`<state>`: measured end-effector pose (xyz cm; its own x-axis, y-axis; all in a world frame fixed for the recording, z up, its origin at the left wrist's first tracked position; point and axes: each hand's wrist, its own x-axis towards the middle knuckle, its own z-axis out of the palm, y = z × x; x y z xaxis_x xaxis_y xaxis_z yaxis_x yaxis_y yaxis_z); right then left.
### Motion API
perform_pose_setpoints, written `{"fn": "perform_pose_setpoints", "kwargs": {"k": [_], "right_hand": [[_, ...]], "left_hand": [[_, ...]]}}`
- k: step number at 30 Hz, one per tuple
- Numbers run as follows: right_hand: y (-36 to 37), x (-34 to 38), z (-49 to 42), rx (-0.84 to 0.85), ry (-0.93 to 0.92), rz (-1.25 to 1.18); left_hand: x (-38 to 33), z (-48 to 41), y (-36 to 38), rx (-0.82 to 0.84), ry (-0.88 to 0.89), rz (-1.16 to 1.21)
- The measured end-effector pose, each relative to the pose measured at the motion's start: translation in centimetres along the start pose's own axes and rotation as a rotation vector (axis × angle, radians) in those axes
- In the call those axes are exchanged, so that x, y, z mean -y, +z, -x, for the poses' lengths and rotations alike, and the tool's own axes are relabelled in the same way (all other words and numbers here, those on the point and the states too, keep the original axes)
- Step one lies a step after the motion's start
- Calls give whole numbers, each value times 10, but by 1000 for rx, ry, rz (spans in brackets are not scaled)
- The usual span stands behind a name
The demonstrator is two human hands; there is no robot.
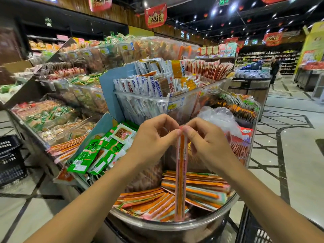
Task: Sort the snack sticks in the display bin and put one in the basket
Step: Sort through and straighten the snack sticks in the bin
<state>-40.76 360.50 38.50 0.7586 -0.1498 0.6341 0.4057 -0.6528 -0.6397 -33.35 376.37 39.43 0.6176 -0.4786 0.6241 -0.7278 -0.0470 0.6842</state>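
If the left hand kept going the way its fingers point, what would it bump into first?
The left hand points right, toward the right hand. It would probably meet the top of the snack stick pinched between them, then the right hand's fingertips just behind it.

a snack stick is hanging upright over the display bin, pinched at its top between the left hand and the right hand, which are meeting just above it. loose sticks are lying flat inside the bin below. packets are sitting in the tray to the left. behind the hands a clear tub is standing, with a plastic bag lying to its right. a basket is resting on the floor at far left.
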Motion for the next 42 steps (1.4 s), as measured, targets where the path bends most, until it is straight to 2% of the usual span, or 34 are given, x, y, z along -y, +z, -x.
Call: {"fn": "perform_pose_setpoints", "kwargs": {"k": [5, 9, 12, 15, 18, 22, 27, 30, 32, 34, 36, 37, 39, 42], "right_hand": [[3, -1, -2, -17, 80, -104], [0, -3, -2, 5, 180, -298], [-5, -8, 1, 35, 174, -211], [-5, -13, 7, 140, 151, -90], [-4, -16, 12, 183, 173, -135], [-8, -20, 5, 34, 161, -165], [-18, -16, -4, -99, 171, -295], [-19, -15, -9, -125, 195, -303], [-16, -17, -11, -164, 224, -240], [-12, -24, -8, -226, 235, -68], [-6, -23, 1, -277, 123, 147], [-4, -22, 5, -262, 1, 229], [1, -21, 12, -75, -234, 351], [5, -26, 14, 300, -341, 483]], "left_hand": [[4, 2, 8, -84, 134, -79], [7, 2, 14, -118, 115, -8], [9, -1, 15, -146, 52, 65], [4, -7, 13, -196, 2, 166], [-2, -11, 11, -212, -26, 238], [7, 4, 13, -160, -100, 206], [39, 66, 31, 148, -320, 155], [44, 78, 35, 211, -363, 222], [41, 74, 34, 185, -385, 244], [37, 70, 33, 169, -423, 286], [36, 69, 31, 152, -469, 331], [35, 69, 30, 143, -491, 356], [35, 69, 28, 132, -527, 388], [38, 69, 23, 131, -515, 322]]}}
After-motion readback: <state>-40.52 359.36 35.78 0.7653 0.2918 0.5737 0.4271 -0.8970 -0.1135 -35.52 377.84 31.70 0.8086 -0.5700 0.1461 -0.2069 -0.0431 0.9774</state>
